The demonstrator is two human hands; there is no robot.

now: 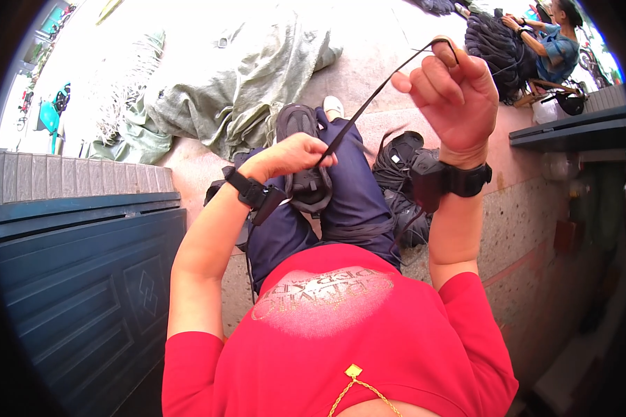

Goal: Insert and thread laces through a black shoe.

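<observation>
A dark shoe (309, 189) lies across my lap, its far end resting between my knees. Over its middle, my left hand (293, 154) is closed, pinching a black shoelace (363, 108). The lace runs taut up and to the right to my right hand (458, 94), which is raised well above my right knee. It loops round the bent index finger there, with the other fingers curled. My left fingers hide part of the shoe, so I cannot tell how the lace passes through it.
Dark shoes or shoe parts (400, 156) are heaped by my right leg. Ahead lies a crumpled grey-green sheet (236, 90). Blue panelled doors (83, 278) stand at the left, a dark ledge (570, 128) at the right. Another person (556, 52) sits far right beside a dark bundle (494, 48).
</observation>
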